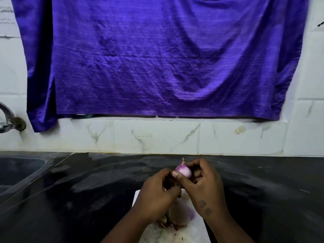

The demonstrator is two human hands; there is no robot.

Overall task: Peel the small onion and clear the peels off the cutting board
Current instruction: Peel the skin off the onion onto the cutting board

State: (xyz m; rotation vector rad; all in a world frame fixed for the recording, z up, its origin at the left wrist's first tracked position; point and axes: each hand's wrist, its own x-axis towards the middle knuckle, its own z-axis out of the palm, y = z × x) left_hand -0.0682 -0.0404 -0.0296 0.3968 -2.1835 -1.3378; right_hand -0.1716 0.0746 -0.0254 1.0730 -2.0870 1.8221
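A small purple-white onion [184, 171] is held up above the dark counter, its pale flesh mostly bare and a dry stem tip pointing up. My right hand [203, 186] cups it from the right and below. My left hand [157, 195] touches its left side with the thumb and pinches what looks like a strip of peel. Below the hands lies a white cutting board [196, 232] with brown and purple peels [175, 220] heaped on it.
The black stone counter [87, 199] runs left to a sink [19, 169] with a metal tap [7, 120] on the wall. White marble-look tiles [157, 135] back the counter, and a purple cloth [157, 58] hangs above them.
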